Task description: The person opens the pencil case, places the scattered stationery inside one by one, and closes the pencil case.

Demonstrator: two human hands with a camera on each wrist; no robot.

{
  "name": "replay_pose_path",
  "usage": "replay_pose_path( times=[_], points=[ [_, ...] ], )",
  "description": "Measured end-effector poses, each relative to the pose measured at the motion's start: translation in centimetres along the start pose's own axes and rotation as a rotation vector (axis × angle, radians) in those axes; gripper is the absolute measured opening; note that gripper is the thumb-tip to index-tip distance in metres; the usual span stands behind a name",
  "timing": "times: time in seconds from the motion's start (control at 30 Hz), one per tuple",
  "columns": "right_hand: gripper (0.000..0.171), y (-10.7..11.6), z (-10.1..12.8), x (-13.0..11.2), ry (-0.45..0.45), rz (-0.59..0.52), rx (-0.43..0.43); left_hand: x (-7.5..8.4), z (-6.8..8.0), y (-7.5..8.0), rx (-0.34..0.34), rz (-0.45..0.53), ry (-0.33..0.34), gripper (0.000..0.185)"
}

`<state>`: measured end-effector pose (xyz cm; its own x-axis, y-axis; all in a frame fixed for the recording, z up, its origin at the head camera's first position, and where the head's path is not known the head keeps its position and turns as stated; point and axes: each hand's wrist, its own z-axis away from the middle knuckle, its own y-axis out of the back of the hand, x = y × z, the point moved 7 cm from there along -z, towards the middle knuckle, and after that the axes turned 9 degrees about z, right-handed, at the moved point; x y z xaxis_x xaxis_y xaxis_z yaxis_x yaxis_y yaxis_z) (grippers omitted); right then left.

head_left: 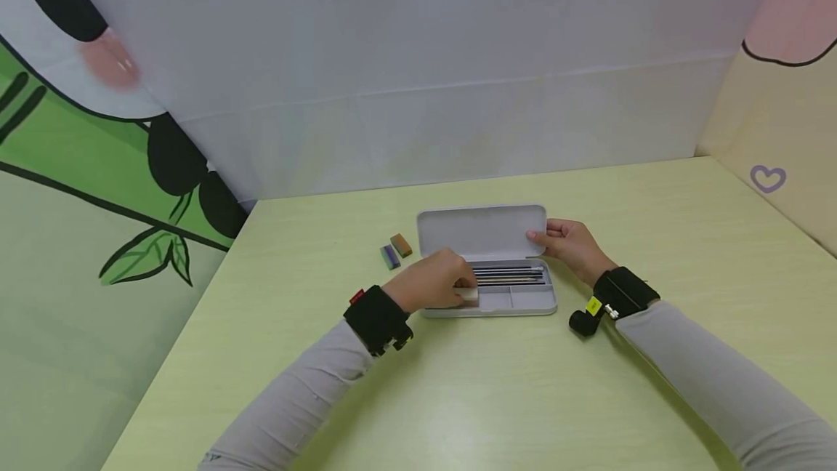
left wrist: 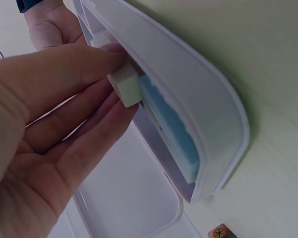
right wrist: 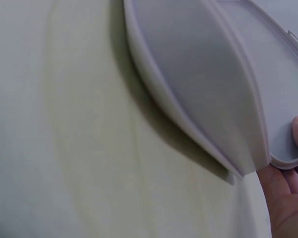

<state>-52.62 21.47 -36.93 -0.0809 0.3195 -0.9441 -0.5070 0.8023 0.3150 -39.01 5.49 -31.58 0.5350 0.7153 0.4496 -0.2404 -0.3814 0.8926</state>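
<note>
head view: your left hand (head_left: 431,283) is in the open pencil case (head_left: 516,302) at the middle of the table (head_left: 458,398), fingers pinching a white eraser (left wrist: 125,85) into its left compartment, beside what looks like a blue one (left wrist: 174,134). your right hand (head_left: 570,244) grips the raised lid (head_left: 480,230) by its right edge. two small erasers (head_left: 395,251) lie just left of the case.

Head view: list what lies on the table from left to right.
Purple eraser → orange-brown eraser → left hand holding a white eraser → pencils in the open pencil case → right hand pinching the lid's edge.
</note>
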Motion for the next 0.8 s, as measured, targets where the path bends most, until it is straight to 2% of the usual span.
replay_pose_path(
  times=[0.3, 0.63, 0.8],
  points=[
    [0.058, -0.6, 1.8, -0.4, -0.021, 0.031, 0.028, 0.6, 1.2, -0.2, -0.009, 0.003, 0.003, 0.009],
    [0.057, -1.0, 2.5, -0.5, -0.024, 0.035, 0.030, 0.9, 1.5, -0.3, 0.002, 0.007, -0.022, 0.015],
    [0.057, -1.0, 2.8, -0.7, -0.023, 0.036, 0.038, 1.1, 1.4, -0.3, 0.001, -0.003, -0.021, 0.012]
  ],
)
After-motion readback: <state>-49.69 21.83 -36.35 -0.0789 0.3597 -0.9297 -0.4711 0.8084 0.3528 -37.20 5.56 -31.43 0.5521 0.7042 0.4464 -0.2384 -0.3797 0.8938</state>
